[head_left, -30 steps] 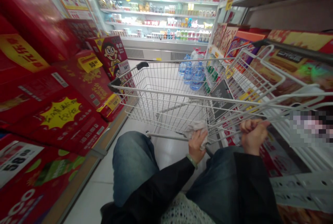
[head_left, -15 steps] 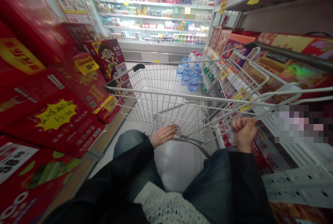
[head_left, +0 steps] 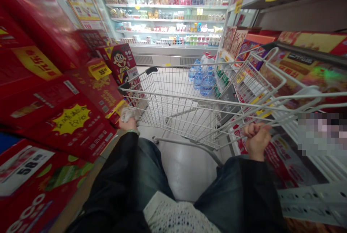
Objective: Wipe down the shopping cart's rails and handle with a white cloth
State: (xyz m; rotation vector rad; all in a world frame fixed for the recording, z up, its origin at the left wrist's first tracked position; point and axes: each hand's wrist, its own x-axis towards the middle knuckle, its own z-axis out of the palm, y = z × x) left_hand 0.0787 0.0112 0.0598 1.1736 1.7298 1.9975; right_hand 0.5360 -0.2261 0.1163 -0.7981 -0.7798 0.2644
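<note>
2 black sleeves [head_left: 112, 178] reach forward over blue jeans [head_left: 153, 168]. The left hand [head_left: 128, 124] has its fingers closed around a crumpled white cloth [head_left: 127, 114], just beside the near left corner of a wire shopping cart [head_left: 176, 67]. The right hand [head_left: 256, 139] has its fingers curled shut around a wire rail [head_left: 273, 107] on the cart's right side. Under the cart lies a white tile floor [head_left: 187, 171]. Past the cart's far end stand water bottles [head_left: 207, 85]. Red gift boxes [head_left: 73, 121] are stacked along the left, and printed boxes [head_left: 306, 68] line the right. Farthest away, a lit refrigerated case [head_left: 168, 16] holds rows of packaged goods.
</note>
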